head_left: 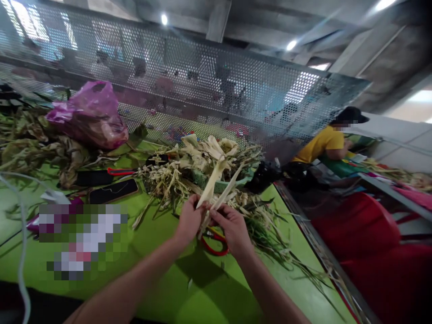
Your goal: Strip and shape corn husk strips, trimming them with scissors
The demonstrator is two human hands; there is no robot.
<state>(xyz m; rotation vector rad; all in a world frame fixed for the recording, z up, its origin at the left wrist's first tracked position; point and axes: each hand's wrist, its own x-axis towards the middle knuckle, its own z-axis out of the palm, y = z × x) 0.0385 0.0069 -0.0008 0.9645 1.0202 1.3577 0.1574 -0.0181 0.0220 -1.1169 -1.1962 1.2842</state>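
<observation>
Near the middle of the green table, my left hand (189, 220) is closed on a broad, pale dried corn husk (213, 180) that points up and away. Close beside it, fingertips almost touching, my right hand (234, 227) pinches a narrower husk strip (230, 188). The strips' lower ends come together between my fingers, so whether they are joined cannot be made out. Under my hands lie scissors (216, 253) with red handles, partly hidden. Just beyond, a heap of dry husks (165, 184) surrounds and fills a pale green basin (199, 178).
A purple plastic bag (91, 112) rests on dry leaves at back left. A phone (113, 191) and a red-edged tool (121, 171) lie left. A white cable (23, 243) runs down the left side. Behind stands a perforated metal screen (189, 67). Red chairs (357, 220) and a person in yellow (320, 144) are right.
</observation>
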